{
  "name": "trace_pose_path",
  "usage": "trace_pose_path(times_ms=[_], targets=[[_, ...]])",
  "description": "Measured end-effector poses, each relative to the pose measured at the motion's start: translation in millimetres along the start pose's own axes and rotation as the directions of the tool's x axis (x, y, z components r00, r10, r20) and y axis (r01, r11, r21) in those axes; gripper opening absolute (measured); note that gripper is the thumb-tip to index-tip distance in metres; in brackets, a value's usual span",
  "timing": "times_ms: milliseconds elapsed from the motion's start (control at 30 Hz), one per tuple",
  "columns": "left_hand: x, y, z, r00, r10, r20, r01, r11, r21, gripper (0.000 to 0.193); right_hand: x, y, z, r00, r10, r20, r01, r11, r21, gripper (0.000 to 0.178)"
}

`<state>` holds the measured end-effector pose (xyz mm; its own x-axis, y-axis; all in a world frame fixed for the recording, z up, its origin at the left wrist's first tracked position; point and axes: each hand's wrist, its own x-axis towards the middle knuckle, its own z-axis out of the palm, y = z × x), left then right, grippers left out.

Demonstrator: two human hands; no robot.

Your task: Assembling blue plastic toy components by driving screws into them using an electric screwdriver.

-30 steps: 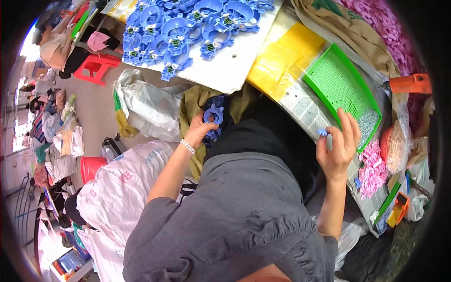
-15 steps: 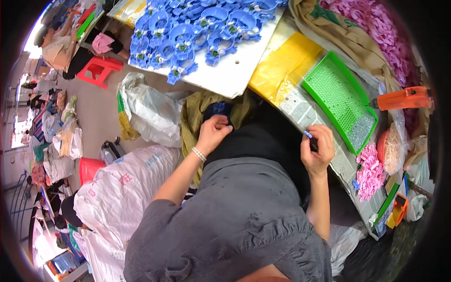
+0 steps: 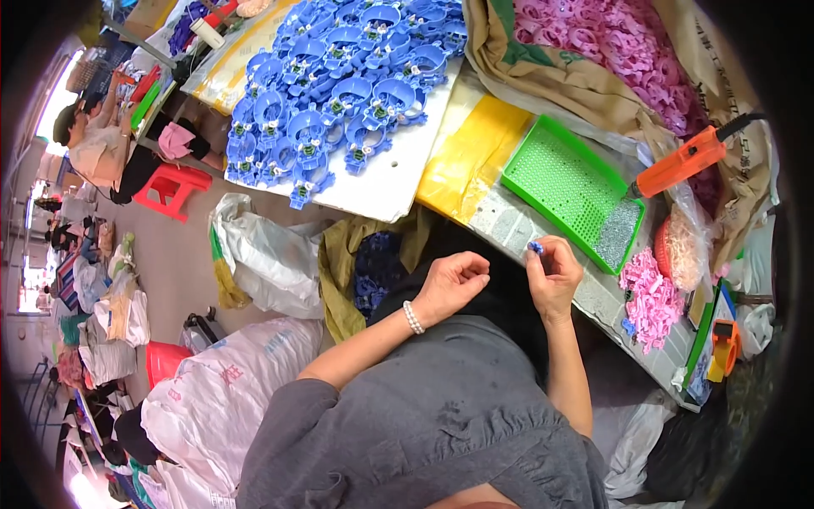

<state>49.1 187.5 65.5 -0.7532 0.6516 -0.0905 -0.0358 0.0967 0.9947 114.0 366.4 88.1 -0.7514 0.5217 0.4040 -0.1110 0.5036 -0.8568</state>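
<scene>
My right hand [image 3: 555, 276] is raised at the near edge of the worktable [image 3: 500, 222], pinching a small blue plastic piece [image 3: 535, 248] between thumb and fingertips. My left hand [image 3: 455, 288] hovers above my lap, with a white beaded bracelet at the wrist. Its fingers curl in toward the thumb, and whatever they may hold is hidden. Left of that hand, an olive sack [image 3: 339, 276] stands with its mouth spread, showing dark blue pieces [image 3: 373, 271] inside. Many blue ring-shaped plastic parts [image 3: 343, 102] with small figures on them cover a white board [image 3: 398, 182] beyond my hands.
A green perforated tray [image 3: 560, 174] holds grey granules. Around it are an orange corded tool [image 3: 681, 161], pink pieces [image 3: 651, 301], a red basket [image 3: 676, 246] and a sack of pink parts [image 3: 593, 51]. White sacks [image 3: 229, 390] and a red stool [image 3: 174, 191] stand left; a person [image 3: 97, 153] sits beyond.
My left hand has moved right, away from the olive sack and closer to my right hand. My right hand still holds the small blue piece. The whole view has shifted slightly.
</scene>
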Motion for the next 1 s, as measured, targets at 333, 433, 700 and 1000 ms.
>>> trace_pose_path(times_ms=[333, 433, 700, 1000], targets=[[-21, -8, 6, 0.995, -0.046, 0.085, 0.042, 0.998, 0.05, 0.015, -1, 7, 3, 0.985, 0.175, -0.016, -0.172, 0.979, 0.109, 0.011], [-24, -7, 8, 0.996, -0.041, 0.081, 0.039, 0.999, 0.02, 0.015, -3, 6, 1, 0.974, 0.228, 0.019, -0.228, 0.959, 0.17, 0.009], [-32, -17, 15, 0.988, -0.08, 0.13, 0.077, 0.997, 0.026, 0.013, 2, -6, -6, 0.993, 0.109, 0.054, -0.11, 0.994, 0.009, 0.019], [-27, -23, 11, 0.968, -0.142, 0.206, 0.153, 0.987, -0.041, 0.016, 5, -3, -6, 1.0, 0.023, 0.013, -0.024, 0.998, 0.051, 0.018]])
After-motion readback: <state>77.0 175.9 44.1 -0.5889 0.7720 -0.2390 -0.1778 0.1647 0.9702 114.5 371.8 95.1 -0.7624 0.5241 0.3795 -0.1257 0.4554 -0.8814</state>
